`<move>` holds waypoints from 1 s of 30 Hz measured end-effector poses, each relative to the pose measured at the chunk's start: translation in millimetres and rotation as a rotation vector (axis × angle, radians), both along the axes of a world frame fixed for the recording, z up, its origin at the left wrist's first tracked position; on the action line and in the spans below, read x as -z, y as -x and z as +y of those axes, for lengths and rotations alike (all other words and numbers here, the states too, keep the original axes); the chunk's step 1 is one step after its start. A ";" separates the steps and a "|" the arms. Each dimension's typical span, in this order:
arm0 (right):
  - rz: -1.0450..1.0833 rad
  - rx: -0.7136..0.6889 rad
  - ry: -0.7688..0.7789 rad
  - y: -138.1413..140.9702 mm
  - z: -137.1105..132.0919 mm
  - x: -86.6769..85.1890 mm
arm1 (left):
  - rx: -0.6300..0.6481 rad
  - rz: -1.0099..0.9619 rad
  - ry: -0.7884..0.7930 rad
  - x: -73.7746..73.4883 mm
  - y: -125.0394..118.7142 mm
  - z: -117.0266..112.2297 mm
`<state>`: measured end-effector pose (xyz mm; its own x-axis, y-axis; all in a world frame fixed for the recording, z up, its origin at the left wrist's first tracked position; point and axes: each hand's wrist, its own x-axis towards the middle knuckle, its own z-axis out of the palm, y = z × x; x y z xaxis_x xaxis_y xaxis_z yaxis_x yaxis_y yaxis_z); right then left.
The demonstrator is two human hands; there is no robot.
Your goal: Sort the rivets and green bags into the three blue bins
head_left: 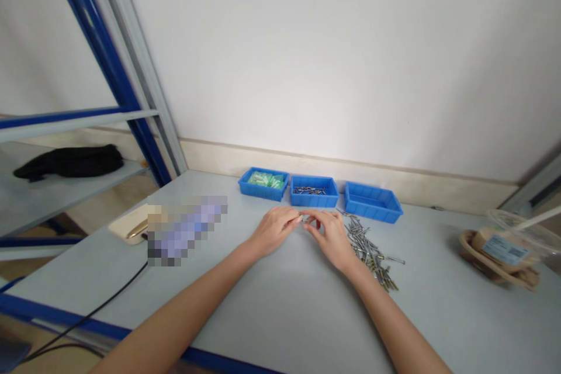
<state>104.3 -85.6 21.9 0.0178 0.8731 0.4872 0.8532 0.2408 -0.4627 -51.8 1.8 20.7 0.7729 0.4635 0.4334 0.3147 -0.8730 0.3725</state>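
My left hand (pixel 275 229) and my right hand (pixel 329 234) meet over the grey table (pixel 280 298), fingertips pinched together on a small metal piece (pixel 305 219) between them. A loose pile of metal screws (pixel 368 248) lies just right of my right hand. Behind my hands stand three blue trays in a row: the left tray (pixel 263 183) holds green packets, the middle tray (pixel 314 191) holds a few metal screws, and I see nothing in the right tray (pixel 372 201).
A roll of brown tape and a clear plastic tub (pixel 504 248) sit at the right. A blurred-out object (pixel 184 228) and a black cable (pixel 109 304) lie at the left. Blue shelving (pixel 109 70) with a black cloth (pixel 70 162) stands left.
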 end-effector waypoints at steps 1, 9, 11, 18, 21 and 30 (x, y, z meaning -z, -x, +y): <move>0.006 0.015 -0.012 0.2 -1.2 0.0 | -0.004 -0.006 0.010 -0.5 -0.2 -0.9; -0.111 0.142 -0.041 -4.9 20.1 -16.6 | -0.106 -0.177 0.119 1.2 1.3 4.3; -0.138 0.227 -0.030 -12.5 41.5 -29.3 | -0.152 -0.244 0.130 2.6 5.1 12.7; -0.293 0.345 -0.101 -7.4 54.5 -29.3 | -0.228 -0.282 0.065 10.2 16.4 36.4; -0.405 0.208 -0.021 5.2 34.4 -1.3 | -0.171 -0.246 0.048 14.1 15.1 35.2; -0.306 0.226 0.172 6.2 24.6 21.4 | 0.006 -0.033 0.004 18.0 11.0 20.7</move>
<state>98.1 -60.9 0.4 0.0954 0.9329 0.3473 0.9800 -0.0268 -0.1970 -62.8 22.5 2.7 0.7607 0.4610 0.4569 0.2970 -0.8731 0.3865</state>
